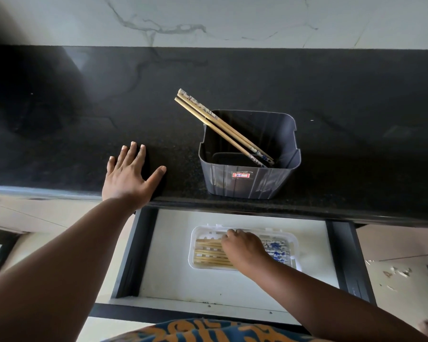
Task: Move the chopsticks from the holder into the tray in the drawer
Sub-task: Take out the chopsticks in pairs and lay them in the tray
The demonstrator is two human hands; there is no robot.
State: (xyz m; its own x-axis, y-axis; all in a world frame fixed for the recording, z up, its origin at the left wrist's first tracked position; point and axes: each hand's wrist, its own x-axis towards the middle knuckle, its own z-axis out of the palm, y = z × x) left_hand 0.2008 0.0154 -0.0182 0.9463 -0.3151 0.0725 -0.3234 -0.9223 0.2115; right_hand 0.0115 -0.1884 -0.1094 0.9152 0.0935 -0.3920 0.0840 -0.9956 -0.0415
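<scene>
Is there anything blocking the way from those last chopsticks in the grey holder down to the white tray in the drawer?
Nothing visible does. The chopsticks lean out of the open-topped holder, the drawer below is pulled open, and the tray has no lid. Only the right hand rests over the tray; the left hand lies flat on the counter.

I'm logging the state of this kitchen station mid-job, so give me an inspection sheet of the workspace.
Surface: black stone counter, bare apart from the holder.
Job's things: grey holder with chopsticks leaning inside; white tray in the open drawer with several chopsticks lying flat.
Clutter: nothing seen.
Grippers: left hand flat on the counter, fingers spread; right hand over the tray, grip hidden.
Cables: nothing seen.
Surroundings: veined marble wall behind.
</scene>
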